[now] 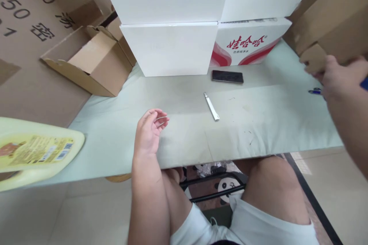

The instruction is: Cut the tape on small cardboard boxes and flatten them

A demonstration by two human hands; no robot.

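Note:
Above the front of the table, my left hand (149,132) has its fingers curled in. A thin, pale curved strand (161,118) shows between the thumb and fingers; its kind is unclear. At the far right, my right hand (342,74) is at the lower edge of a brown cardboard box (330,19), thumb against a flap and fingers partly hidden beneath it. Below that hand lies a blue pen-like thing (315,91), partly covered. A white slim utility knife (211,106) rests on the table between my hands.
A black phone (227,77) lies before a white printed carton (248,44) and a plain white box (172,49). Open cardboard trays (100,57) stand at left, near a large carton (25,65). A yellow bottle (43,153) lies on the pale green tablecloth (184,141).

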